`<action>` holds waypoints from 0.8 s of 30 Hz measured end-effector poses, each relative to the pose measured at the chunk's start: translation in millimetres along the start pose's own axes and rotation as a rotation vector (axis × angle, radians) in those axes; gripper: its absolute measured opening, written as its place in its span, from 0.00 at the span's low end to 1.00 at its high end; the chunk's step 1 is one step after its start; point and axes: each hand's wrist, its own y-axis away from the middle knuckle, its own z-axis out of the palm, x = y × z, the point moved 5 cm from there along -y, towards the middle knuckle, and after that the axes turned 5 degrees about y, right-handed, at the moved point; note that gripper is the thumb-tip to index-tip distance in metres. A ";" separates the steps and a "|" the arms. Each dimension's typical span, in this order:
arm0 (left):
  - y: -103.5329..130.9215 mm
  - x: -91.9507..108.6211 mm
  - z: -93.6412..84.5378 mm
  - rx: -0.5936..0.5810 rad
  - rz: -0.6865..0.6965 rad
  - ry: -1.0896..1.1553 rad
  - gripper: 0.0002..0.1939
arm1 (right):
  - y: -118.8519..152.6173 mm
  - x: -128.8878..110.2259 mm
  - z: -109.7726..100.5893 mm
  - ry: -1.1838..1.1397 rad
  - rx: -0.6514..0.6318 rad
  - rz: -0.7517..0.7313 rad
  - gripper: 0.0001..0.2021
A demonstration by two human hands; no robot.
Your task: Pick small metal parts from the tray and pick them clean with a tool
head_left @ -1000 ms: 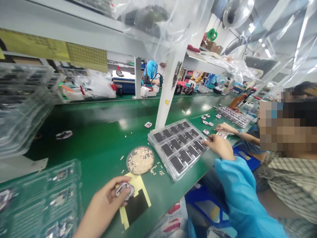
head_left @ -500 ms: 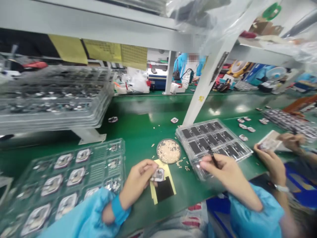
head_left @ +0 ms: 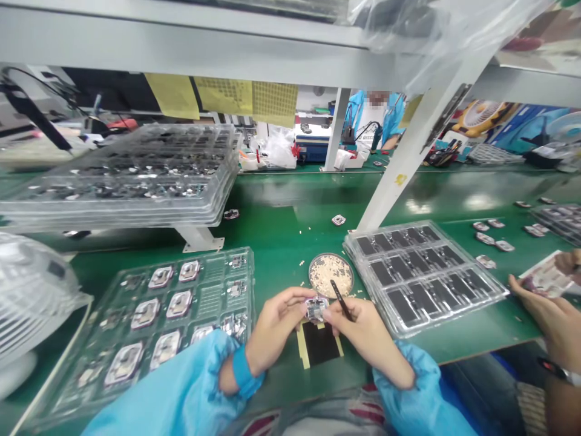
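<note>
My left hand (head_left: 276, 321) pinches a small electronic module (head_left: 316, 309), a circuit board in a pale, rounded frame with a pinkish rim. Black tweezers (head_left: 338, 297) lie in my right hand (head_left: 361, 327), pointing up and left, while its thumb and fingertips touch the module's right side. Just below both hands, a black square pad (head_left: 322, 344) rests on yellow paper (head_left: 303, 352). Behind them stands a round dish (head_left: 310, 274) of tiny beige pieces, some scattered beside it. Whether the tweezers' tips grip anything is too small to tell.
A clear tray (head_left: 209, 303) with similar modules lies to the left, beside a white fan (head_left: 31, 303). Stacked trays of black rectangular panels (head_left: 403, 306) are on the right, near a shelf post (head_left: 394, 163). Another person's hand (head_left: 544, 321) works at far right.
My right hand has moved left from the panel trays to the module, bringing the tweezers. My left hand still holds the module, now raised and turned. The view has swung left.
</note>
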 end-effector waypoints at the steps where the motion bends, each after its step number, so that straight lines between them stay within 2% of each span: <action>1: 0.2 -1.1 0.5 -0.003 0.003 -0.006 0.15 | -0.3 0.6 -0.5 -0.011 -0.003 0.000 0.16; 7: -1.0 -4.9 3.1 0.011 0.053 -0.189 0.18 | -2.9 0.7 -3.0 -0.060 -0.028 0.019 0.17; 14: -2.2 -8.0 2.1 0.039 0.070 -0.224 0.16 | -2.4 3.8 -2.4 -0.069 -0.004 0.004 0.17; 20: 2.4 -3.5 0.3 0.059 0.191 -0.454 0.14 | -2.9 5.6 -2.1 -0.078 -0.012 0.002 0.19; 24: 1.6 -6.4 -0.4 0.070 0.166 -0.381 0.15 | -2.7 5.5 -1.2 -0.038 0.066 -0.021 0.16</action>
